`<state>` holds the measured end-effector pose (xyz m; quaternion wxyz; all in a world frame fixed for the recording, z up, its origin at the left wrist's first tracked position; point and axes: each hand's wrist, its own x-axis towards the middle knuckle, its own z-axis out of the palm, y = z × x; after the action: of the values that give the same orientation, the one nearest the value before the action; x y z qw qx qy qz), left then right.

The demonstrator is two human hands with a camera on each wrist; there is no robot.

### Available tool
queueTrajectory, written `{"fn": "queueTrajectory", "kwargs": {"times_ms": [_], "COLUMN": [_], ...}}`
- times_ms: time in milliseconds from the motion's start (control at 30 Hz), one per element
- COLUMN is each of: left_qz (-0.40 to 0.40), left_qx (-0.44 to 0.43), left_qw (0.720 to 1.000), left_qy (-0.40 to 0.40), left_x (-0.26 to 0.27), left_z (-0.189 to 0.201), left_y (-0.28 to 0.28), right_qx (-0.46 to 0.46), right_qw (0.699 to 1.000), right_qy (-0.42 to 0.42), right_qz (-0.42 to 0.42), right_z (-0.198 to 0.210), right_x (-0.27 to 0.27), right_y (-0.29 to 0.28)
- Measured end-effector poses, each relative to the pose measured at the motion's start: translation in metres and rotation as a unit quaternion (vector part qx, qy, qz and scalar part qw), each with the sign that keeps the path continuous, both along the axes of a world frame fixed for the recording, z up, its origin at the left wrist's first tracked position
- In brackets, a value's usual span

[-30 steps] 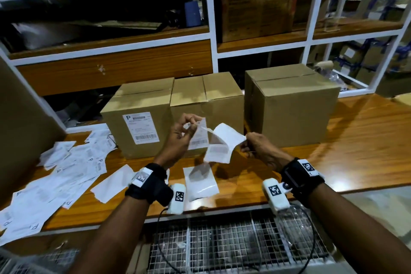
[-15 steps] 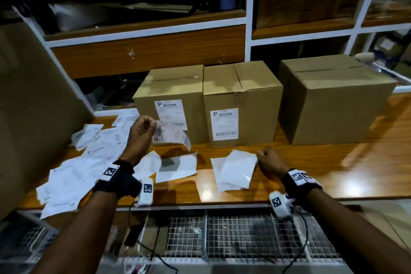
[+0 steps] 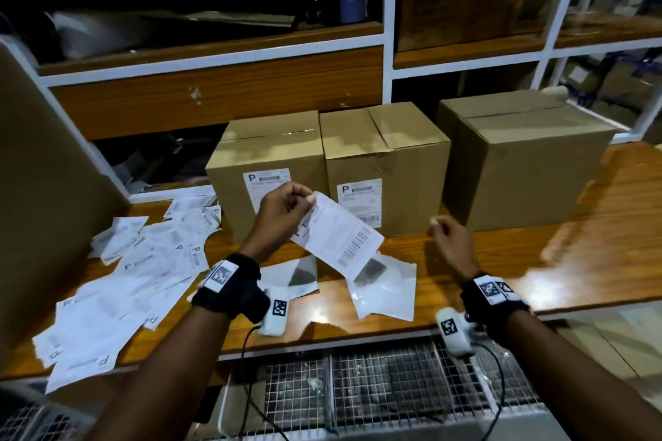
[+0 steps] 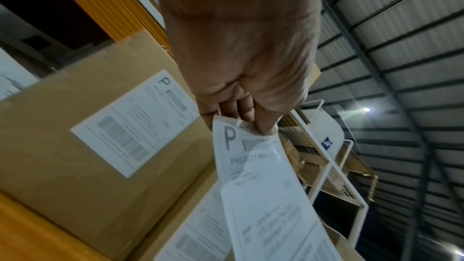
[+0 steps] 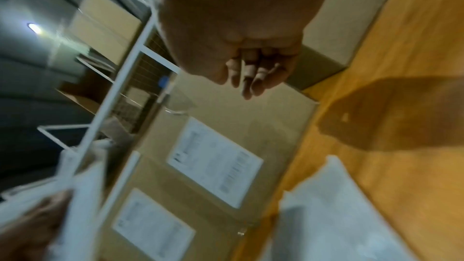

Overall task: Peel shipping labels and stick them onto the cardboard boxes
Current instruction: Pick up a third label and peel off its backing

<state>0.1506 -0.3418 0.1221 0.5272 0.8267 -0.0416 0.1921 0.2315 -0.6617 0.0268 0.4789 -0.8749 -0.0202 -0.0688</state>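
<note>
A glossy wooden counter (image 3: 537, 261) is seen, on which three cardboard boxes (image 3: 383, 168) are stood in a row, the left two touching and the third just apart. A scattered pile of label sheets (image 3: 136, 272) is spread over its left part. Two blank backing sheets (image 3: 387, 294) are laid near the front edge.
</note>
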Motion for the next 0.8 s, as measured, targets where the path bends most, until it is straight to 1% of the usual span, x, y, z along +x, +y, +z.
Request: {"fn": "queueTrajectory", "kwargs": {"times_ms": [67, 133, 200, 267, 300, 400, 533, 633, 733, 800], "left_qz": [-0.027, -0.051, -0.076, -0.101, -0.114, -0.137, -0.151, -0.118, -0.060, -0.042], "left_qx": [0.011, 0.024, 0.034, 0.039, 0.041, 0.032, 0.030, 0.032, 0.009, -0.019], "left_qw": [0.999, 0.998, 0.996, 0.994, 0.992, 0.989, 0.987, 0.992, 0.998, 0.999], "left_qy": [0.012, 0.018, 0.019, 0.023, 0.028, 0.035, 0.034, 0.021, 0.011, 0.012], "left_x": [0.004, 0.009, 0.013, 0.018, 0.021, 0.028, 0.035, 0.045, 0.058, 0.070], "left_z": [0.003, 0.006, 0.008, 0.009, 0.010, 0.012, 0.013, 0.013, 0.013, 0.011], "left_y": [-0.014, -0.028, -0.043, -0.056, -0.062, -0.078, -0.103, -0.123, -0.150, -0.171], "right_qx": [0.082, 0.124, 0.104, 0.078, 0.081, 0.103, 0.146, 0.187, 0.232, 0.270], "right_qw": [0.994, 0.984, 0.979, 0.976, 0.974, 0.977, 0.975, 0.968, 0.959, 0.949], "right_qy": [-0.048, -0.068, -0.074, -0.058, -0.048, -0.041, -0.029, -0.022, -0.017, -0.013], "right_qz": [0.046, 0.106, 0.158, 0.197, 0.204, 0.185, 0.165, 0.165, 0.163, 0.164], "right_z": [0.031, 0.061, 0.081, 0.089, 0.089, 0.082, 0.074, 0.074, 0.076, 0.077], "right_x": [-0.006, -0.013, -0.016, -0.015, -0.013, -0.011, -0.012, -0.008, 0.001, 0.009], "right_y": [0.008, 0.016, 0.022, 0.025, 0.025, 0.018, -0.008, -0.033, -0.064, -0.085]}}
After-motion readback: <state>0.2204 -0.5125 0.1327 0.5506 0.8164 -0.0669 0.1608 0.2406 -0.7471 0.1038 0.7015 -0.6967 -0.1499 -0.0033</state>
